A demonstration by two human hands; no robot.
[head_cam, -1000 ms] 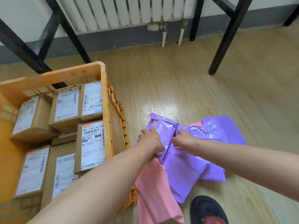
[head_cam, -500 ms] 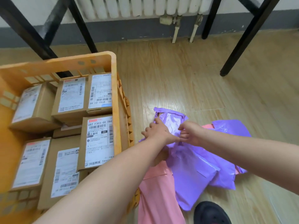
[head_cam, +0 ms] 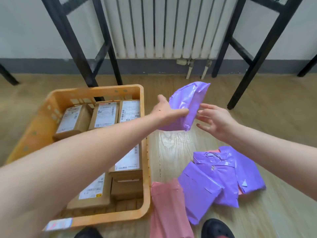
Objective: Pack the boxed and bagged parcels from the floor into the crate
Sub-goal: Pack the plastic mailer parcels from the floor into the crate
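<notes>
orange crate (head_cam: pixel 51 107); brown boxes (head_cam: pixel 127 188), white labels (head_cam: pixel 104 115); purple bags (head_cam: pixel 214 179); pink bag (head_cam: pixel 168 210); white radiator (head_cam: pixel 163 26); black shoe (head_cam: pixel 217 229).

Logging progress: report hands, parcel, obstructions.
Left hand grips purple bag, held up right of crate. Right hand open beside it. Boxes in crate; more bags on floor. Nothing blocking.

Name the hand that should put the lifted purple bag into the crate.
Left. The left hand grips the purple bag beside the crate; the right hand is open, farther away.
</notes>
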